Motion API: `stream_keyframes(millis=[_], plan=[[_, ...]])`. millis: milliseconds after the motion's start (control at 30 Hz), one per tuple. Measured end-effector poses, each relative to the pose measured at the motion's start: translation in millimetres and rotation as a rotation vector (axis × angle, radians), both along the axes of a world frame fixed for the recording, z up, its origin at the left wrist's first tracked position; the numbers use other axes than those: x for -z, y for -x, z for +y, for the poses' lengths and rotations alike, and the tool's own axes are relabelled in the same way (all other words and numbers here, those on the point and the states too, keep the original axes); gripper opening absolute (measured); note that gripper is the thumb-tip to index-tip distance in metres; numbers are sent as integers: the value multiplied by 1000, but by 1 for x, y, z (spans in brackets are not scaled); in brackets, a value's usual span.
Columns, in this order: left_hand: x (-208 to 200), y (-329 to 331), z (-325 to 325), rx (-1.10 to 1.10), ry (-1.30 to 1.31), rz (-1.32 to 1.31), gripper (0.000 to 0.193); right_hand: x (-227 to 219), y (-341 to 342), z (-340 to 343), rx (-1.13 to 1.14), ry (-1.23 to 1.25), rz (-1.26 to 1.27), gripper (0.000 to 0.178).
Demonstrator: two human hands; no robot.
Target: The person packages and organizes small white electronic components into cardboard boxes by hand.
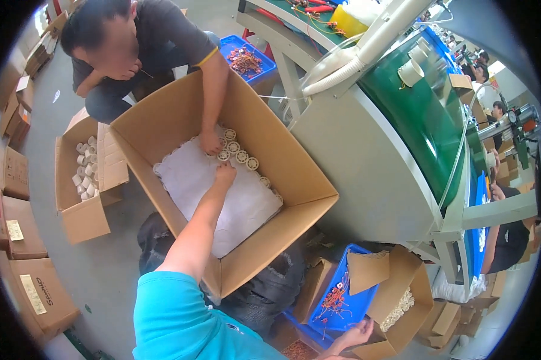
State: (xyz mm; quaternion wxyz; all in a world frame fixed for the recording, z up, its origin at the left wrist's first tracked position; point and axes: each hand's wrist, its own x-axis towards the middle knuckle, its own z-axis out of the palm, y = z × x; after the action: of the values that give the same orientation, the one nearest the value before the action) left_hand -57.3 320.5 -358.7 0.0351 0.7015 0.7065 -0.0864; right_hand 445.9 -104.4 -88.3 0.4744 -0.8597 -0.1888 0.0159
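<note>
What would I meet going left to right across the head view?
Stacked cartons at the left edge → small open box of white cups → big open box with a white sheet → lower blue tray → open box of small pale pieces → person at the far right.

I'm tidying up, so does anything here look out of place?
What looks like a white scrap lies on the floor, upper left, apart from boxes; a cardboard flap sits askew over the blue tray near the right hand.

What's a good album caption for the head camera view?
Left hand in a large cardboard box, near a co-worker's hand; right hand beside a blue tray.
</note>
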Motion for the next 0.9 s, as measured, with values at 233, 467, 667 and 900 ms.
stream_keyframes(millis=[233,467,667,900], plan=[[-122,0,27,257,623,-532,43,-39,1,16,20,-127,-402,20],[-299,-18,-94,158,898,-2067,57,-49,58,20,-157,-408,-97,13],[-368,-39,-243,-191,848,-2538,50,-75,179,47,-676,-388,469,20],[-380,-68,-360,253,-341,-1464,53,-100,241,46,-1027,-484,938,25]])
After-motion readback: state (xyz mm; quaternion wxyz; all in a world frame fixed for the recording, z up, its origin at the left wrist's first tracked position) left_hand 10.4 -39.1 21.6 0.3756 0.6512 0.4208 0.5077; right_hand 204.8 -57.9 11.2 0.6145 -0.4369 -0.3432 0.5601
